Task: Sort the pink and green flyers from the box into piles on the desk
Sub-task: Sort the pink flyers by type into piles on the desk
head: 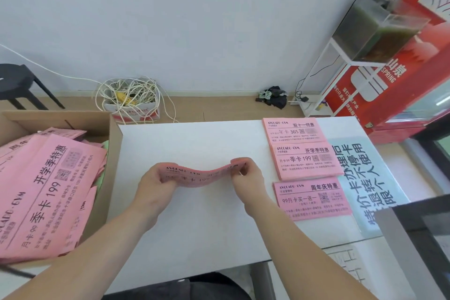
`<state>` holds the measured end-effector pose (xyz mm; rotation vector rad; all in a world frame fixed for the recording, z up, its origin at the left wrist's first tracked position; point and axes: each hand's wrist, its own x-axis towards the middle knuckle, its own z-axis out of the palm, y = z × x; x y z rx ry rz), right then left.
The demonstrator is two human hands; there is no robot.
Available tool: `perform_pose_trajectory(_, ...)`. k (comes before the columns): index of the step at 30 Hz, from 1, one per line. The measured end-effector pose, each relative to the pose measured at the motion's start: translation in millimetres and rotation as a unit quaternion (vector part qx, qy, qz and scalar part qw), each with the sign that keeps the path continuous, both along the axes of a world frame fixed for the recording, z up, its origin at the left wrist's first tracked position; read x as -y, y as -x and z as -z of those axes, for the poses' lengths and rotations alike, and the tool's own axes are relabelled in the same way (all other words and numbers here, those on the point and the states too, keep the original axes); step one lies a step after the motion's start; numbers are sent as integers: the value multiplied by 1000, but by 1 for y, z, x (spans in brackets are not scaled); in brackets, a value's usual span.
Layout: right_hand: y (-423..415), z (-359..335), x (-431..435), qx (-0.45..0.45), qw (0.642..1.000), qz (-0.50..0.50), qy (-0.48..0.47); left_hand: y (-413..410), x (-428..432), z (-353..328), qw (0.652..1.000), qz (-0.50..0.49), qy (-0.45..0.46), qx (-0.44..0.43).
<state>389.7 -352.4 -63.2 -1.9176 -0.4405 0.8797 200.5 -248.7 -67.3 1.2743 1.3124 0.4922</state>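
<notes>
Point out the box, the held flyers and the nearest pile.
box [113, 148], head view, right cardboard wall.
held flyers [202, 178], head view, sagging middle.
nearest pile [311, 200], head view, top sheet's centre.

Pale wall [170, 19], tan floor [219, 107], black stool [14, 80], white shelf frame [341, 61]

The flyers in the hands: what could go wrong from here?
1. The flyers sag between the left hand and the right hand, which pinch only their ends; some might slip onto the desk.
2. The three piles are all pink and differ only in print, so the bundle could land on the wrong one.
3. Sheets stick out over the box edge and may slide off.
</notes>
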Motion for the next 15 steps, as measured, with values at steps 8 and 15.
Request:
perform_pose_trajectory(8,-1,5,2,30,999,-6,21,2,2,8,999,18,-20,-30)
perform_pose_trajectory(15,-10,10,-6,56,990,-77,104,1,-1,4,995,68,33,-60)
